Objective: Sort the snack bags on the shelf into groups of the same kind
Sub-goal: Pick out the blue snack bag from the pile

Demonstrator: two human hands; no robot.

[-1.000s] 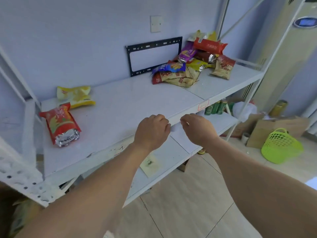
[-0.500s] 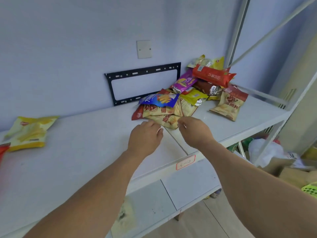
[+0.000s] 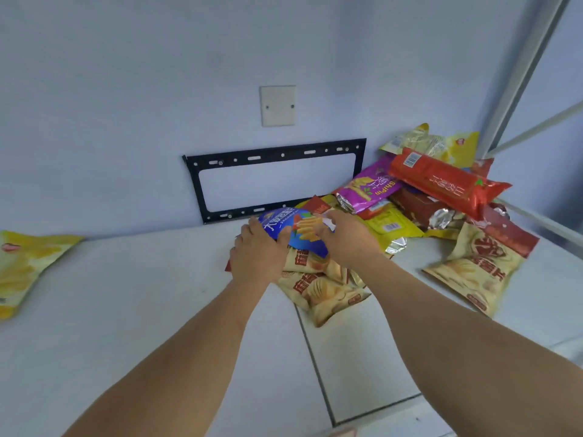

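Hands meet at the frame's centre on a blue bag [image 3: 295, 230] that tops the near-left end of the snack pile: the left hand [image 3: 257, 255] has its thumb laid over the bag's left edge and its fingers behind it, and the right hand [image 3: 347, 236] curls over the right edge, so each grip has closed on the same bag. Beneath it lie beige bags [image 3: 321, 290] that reach toward the lower centre and cross the seam [image 3: 312, 351] between two shelf panels. Right of centre the pile rises against the wall: a purple bag [image 3: 369, 186], a long red pack [image 3: 441, 181] tilted across the top, a yellow bag [image 3: 389, 227] beneath them, and pale gold bags [image 3: 426, 141] at the back by the upright post [image 3: 523, 70]. Another beige bag [image 3: 479, 268] lies apart at the right, near the shelf's right edge. The shelf [image 3: 142, 310] is open white surface across the left and lower part of the frame, from the pile out to a yellow bag [image 3: 22, 266] at the far left edge, which is partly cut off. A black bracket [image 3: 274, 156] on the wall stands just behind the blue bag, with a blank wall plate [image 3: 277, 105] above it.
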